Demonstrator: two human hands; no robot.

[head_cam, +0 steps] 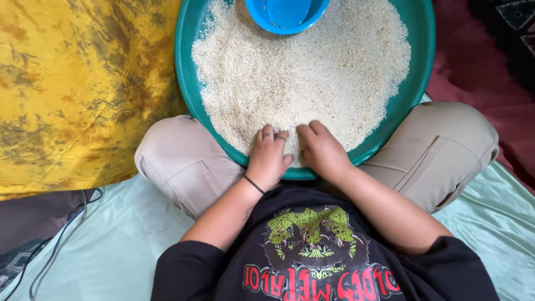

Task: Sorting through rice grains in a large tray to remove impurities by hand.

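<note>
We rest both hands, left hand (268, 160) and right hand (322, 151), loosely curled, gripping nothing, fingertips in rice (301, 72) heaped in the green tray (186, 33) on our lap. Loose, light grains likely spill; better scooped than pinched.

Two hands, left hand (268, 158) and right hand (322, 150), one green tray (192, 33), one blue bowl (285, 15), one wristband (254, 184), one ring (268, 134)

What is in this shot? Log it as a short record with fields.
Tray: big round green tray on the person's lap
Contents: white rice spread across it
Bowl: blue bowl at the far side, on the rice
Left hand: fingertips in the rice at the near rim
Right hand: beside it, also in the rice
Surroundings: yellow cloth at left
</note>
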